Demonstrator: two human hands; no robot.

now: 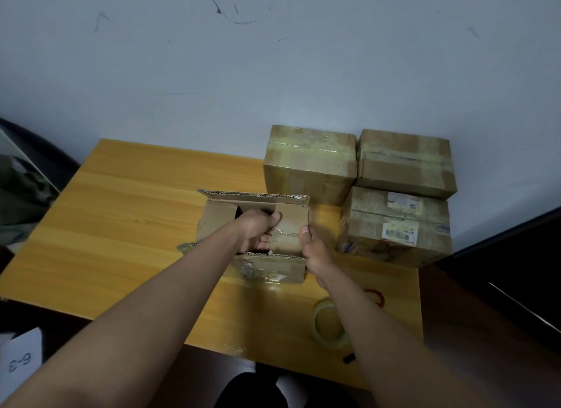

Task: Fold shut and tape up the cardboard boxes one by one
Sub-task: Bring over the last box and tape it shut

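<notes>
Here the open cardboard box point(253, 234) sat mid-table point(127, 225), its long axis running left to right and its mouth facing up. The left hand point(258, 230) curled over the right inner flap point(290, 228), and the right hand point(314, 249) pinched that flap's outer edge under its thumb. Three taped boxes point(309, 164) stood just right.
</notes>
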